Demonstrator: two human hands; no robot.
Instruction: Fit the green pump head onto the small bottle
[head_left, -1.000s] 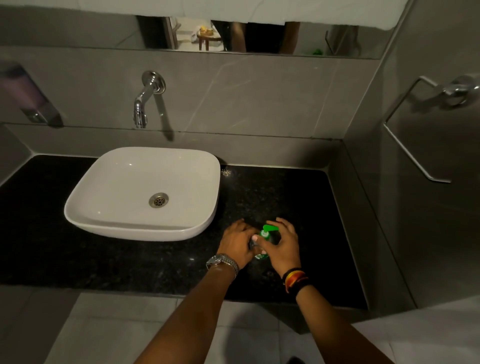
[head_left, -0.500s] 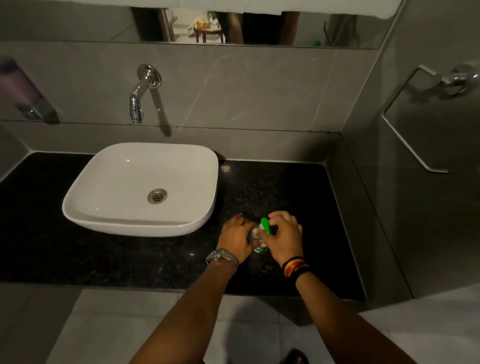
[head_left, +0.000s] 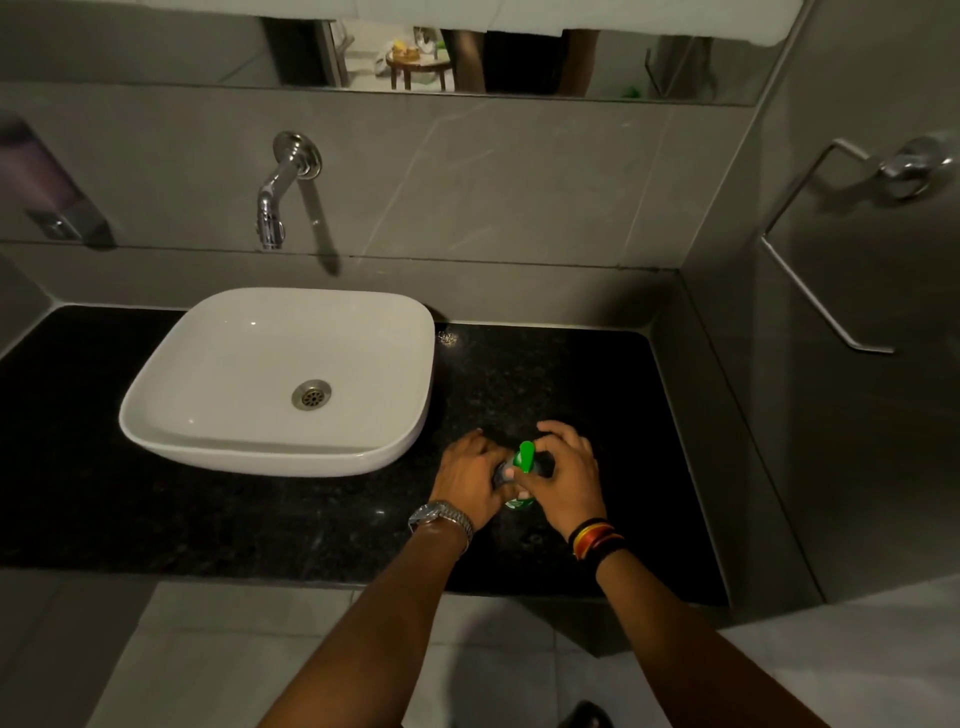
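Observation:
The small bottle (head_left: 519, 503) stands on the black counter (head_left: 311, 519), right of the basin; only a green sliver of its lower body shows between my hands. My left hand (head_left: 467, 480) wraps around the bottle's left side. The green pump head (head_left: 524, 456) sits on top of the bottle, its spout pointing away from me. My right hand (head_left: 566, 480) is closed on the pump head's base with thumb and fingers. Whether the head is fully seated is hidden by my fingers.
A white basin (head_left: 171, 415) sits on the counter's left, under a wall tap (head_left: 272, 202). A soap dispenser (head_left: 47, 187) hangs on the far left wall. The right wall carries a metal towel ring (head_left: 831, 244). The counter's front edge runs just below my wrists.
The pump head's spout has turned from pointing right to pointing away from me. My right hand's fingers have shifted around it. The bottle and left hand stay in place.

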